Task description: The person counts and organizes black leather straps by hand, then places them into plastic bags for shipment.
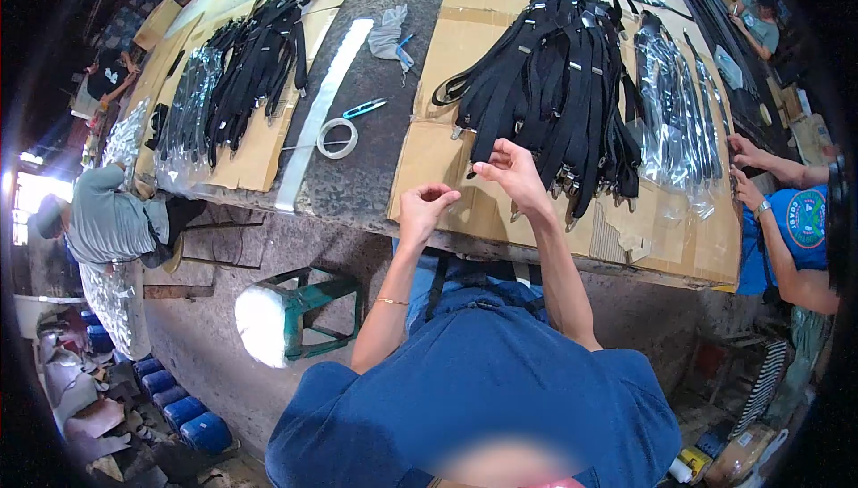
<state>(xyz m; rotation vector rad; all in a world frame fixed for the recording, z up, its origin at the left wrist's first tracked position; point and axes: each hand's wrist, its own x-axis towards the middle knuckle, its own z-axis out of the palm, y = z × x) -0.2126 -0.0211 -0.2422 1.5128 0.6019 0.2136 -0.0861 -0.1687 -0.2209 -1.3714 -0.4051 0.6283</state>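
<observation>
The nearest thing is a navy T-shirt (474,381) on the wearer, at six o'clock, below both hands. The left hand (427,213) is curled, thumb and index finger drawn together in a pinch; whether anything thin sits between them, I cannot tell. The right hand (514,175) has bent fingers near the thumb, at the lower edge of a heap of black suspenders (545,95) with silver metal clips; whether it grips one, I cannot tell. The heap spreads from the right hand toward one o'clock, on a cardboard sheet (424,157). Plastic-bagged straps (675,113) lie at two o'clock from that hand. From the left hand, a roll of tape (352,139) lies at ten o'clock, a light-blue cutter (365,109) at eleven, and a green stool (293,323) stands at eight. A co-worker's hands (749,180) are at three o'clock from the right hand.
</observation>
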